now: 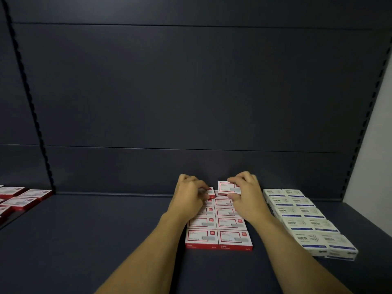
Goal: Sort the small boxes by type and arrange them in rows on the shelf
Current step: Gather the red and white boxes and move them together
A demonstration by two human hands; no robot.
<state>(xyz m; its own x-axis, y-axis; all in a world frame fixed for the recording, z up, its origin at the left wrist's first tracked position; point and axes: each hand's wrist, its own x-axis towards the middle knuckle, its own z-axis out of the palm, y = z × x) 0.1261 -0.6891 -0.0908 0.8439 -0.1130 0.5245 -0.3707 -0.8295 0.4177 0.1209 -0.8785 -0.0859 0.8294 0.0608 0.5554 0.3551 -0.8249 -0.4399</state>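
Two rows of small red-and-white boxes (218,232) lie flat on the dark shelf (106,240), running from its front toward the back wall. My left hand (189,196) grips a red-and-white box (211,191) at the far end of the left row; most of that box is hidden under the fingers. My right hand (246,194) pinches another red-and-white box (228,187) at the far end of the right row, held slightly raised and tilted. To the right, white boxes with blue print (305,219) lie in two rows.
More red-and-white boxes (19,198) lie on a neighbouring shelf section at the far left, beyond a notched upright (27,92). The dark back panel (191,92) rises right behind my hands. A pale wall (377,145) borders the right side.
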